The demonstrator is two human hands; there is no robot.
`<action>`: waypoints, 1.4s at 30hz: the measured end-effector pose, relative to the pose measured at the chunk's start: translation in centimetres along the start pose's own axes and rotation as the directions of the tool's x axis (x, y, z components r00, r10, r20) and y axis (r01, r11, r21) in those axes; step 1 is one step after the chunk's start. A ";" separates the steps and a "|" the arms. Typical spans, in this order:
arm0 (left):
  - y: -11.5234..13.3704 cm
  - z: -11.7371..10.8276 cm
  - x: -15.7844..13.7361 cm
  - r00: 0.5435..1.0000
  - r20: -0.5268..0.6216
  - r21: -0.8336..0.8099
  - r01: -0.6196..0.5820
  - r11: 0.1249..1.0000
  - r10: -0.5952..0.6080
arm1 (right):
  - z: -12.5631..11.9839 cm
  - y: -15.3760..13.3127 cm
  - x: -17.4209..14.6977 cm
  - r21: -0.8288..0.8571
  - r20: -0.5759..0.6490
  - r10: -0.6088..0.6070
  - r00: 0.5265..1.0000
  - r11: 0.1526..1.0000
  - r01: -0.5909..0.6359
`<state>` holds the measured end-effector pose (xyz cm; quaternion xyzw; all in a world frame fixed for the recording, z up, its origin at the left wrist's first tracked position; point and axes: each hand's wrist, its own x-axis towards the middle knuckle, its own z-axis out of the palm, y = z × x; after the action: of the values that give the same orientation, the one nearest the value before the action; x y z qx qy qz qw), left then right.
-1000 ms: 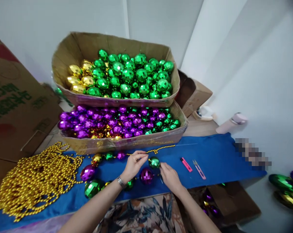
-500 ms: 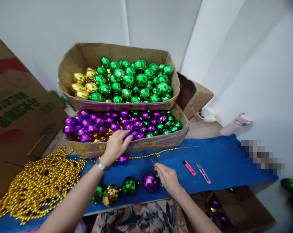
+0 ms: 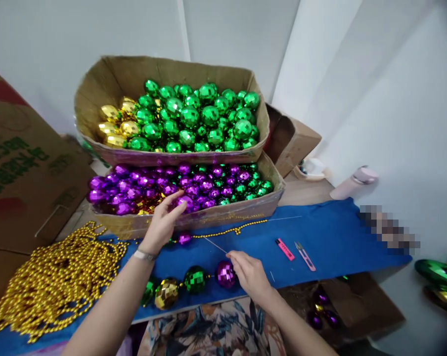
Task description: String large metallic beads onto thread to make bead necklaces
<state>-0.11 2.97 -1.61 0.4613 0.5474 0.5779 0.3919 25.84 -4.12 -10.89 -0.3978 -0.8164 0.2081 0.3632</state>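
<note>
My left hand (image 3: 160, 228) is at the front rim of the lower box, thumb and fingers closed around a shiny purple faceted ball (image 3: 185, 203). Pinched in my right hand (image 3: 248, 273) is a thin, pale needle (image 3: 216, 245) that points up and to the left. Close beside that hand lies a larger purple ball (image 3: 225, 274), in a row with a green ball (image 3: 195, 279) and a gold ball (image 3: 166, 293) on the blue cloth (image 3: 245, 247). Behind them, a string of small gold beads (image 3: 227, 231) runs by a small purple ball (image 3: 184, 239).
The lower box (image 3: 242, 207) holds purple and green balls; an upper box (image 3: 194, 157) holds green and gold ones. A heap of gold bead chain (image 3: 64, 282) lies left. At right are a pink cutter (image 3: 285, 249), thread snips (image 3: 305, 257) and a pink bottle (image 3: 355, 183).
My left hand has drawn back a little left from over the lower box, with a purple ball now in its fingers. The needle in my right hand has swung further left. The view has shifted slightly.
</note>
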 end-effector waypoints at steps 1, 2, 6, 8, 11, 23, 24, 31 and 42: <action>0.1 0.4 -1.2 0.997 0.033 -0.171 0.076 0.982 -0.071 | 0.0 -0.1 -0.2 -0.025 0.003 -0.017 1.000 1.000 0.018; 0.1 0.8 -2.3 0.991 0.070 -0.296 0.132 0.946 -0.117 | -0.1 -0.1 -0.3 -0.053 0.007 -0.035 0.999 0.998 0.036; -0.5 1.9 -5.1 0.971 0.105 -0.531 0.238 0.813 -0.216 | -0.3 -0.3 -0.9 -0.124 0.011 -0.090 0.996 0.988 0.091; -1.0 2.3 -5.6 0.964 0.110 -0.556 0.261 0.789 -0.241 | -0.4 -0.3 -1.0 -0.140 0.003 -0.097 0.995 0.985 0.096; -1.5 2.8 -6.0 0.957 0.115 -0.565 0.283 0.775 -0.266 | -0.4 -0.3 -1.1 -0.164 0.004 -0.102 0.995 0.981 0.101; -2.9 4.6 -7.7 0.983 -0.035 -0.400 0.150 0.904 -0.179 | -0.1 -0.6 -1.0 -0.321 -0.004 -0.102 0.995 0.942 0.096; -3.4 5.0 -8.0 0.988 -0.055 -0.345 0.117 0.931 -0.144 | 0.0 -0.5 -1.0 -0.341 -0.008 -0.098 0.995 0.936 0.089; -5.3 6.8 -10.0 0.994 0.026 -0.223 0.106 0.969 -0.103 | 0.4 0.1 -1.0 -0.368 -0.008 -0.083 0.997 0.927 0.074; -6.5 9.8 -6.5 0.948 0.276 -0.306 0.244 0.920 -0.160 | 1.4 3.4 -0.3 -0.136 0.049 0.206 0.977 0.971 -0.198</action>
<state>10.72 0.03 -8.96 0.3961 0.4331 0.5573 0.5873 26.55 -2.39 -14.08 -0.4951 -0.7945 0.2024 0.2875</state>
